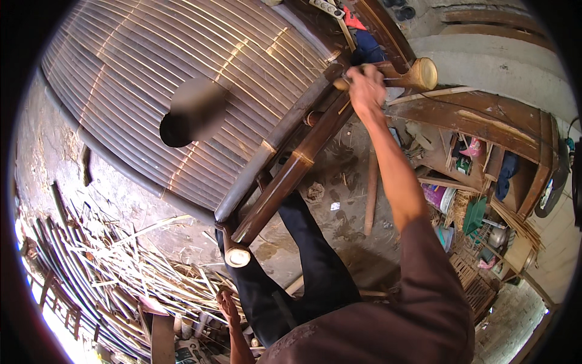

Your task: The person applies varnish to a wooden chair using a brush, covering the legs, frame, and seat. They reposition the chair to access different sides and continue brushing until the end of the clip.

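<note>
A long bamboo frame of dark brown poles [285, 165] lies in front of me, beside a large panel of bamboo slats [139, 73]. My right hand [367, 88] reaches to its far end, closed around a tool with a rounded wooden handle end [341, 84]. The tool's kind is hidden by the fingers and motion blur. Right beside that hand is a thick crosswise pole with a pale cut end [427, 73]. My left hand [227, 306] hangs low by my left leg, fingers loosely apart, with nothing visible in it. Another pale cut pole end [237, 257] sits near my left knee.
A dark rounded thing [174, 130], mostly blurred, appears over the slats. Bamboo strips and poles [121, 261] pile up at the lower left. To the right stands a wooden cabinet [485, 124] with cluttered compartments. A power strip [327, 7] lies at the top.
</note>
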Action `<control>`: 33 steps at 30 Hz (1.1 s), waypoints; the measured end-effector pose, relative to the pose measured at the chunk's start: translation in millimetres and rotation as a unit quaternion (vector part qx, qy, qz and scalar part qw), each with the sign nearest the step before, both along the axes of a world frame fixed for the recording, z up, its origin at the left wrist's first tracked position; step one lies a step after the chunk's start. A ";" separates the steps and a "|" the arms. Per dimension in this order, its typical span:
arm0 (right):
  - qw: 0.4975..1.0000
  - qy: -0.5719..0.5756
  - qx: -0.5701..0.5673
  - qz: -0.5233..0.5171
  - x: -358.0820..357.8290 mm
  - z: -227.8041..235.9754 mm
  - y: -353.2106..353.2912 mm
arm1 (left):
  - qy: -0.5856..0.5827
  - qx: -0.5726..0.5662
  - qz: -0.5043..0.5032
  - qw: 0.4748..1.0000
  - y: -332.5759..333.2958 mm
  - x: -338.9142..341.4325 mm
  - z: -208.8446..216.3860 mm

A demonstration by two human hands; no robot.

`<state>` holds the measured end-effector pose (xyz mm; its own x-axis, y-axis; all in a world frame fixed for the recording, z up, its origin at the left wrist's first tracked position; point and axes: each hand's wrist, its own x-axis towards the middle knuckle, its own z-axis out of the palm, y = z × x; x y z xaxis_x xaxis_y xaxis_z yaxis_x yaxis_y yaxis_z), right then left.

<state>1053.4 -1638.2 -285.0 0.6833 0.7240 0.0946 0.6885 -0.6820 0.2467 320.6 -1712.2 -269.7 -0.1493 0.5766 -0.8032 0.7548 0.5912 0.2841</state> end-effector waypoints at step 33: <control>0.964 -0.007 0.259 0.049 4.6 143.9 -46.1 | -0.096 0.019 0.055 0.994 22.2 -20.9 -4.0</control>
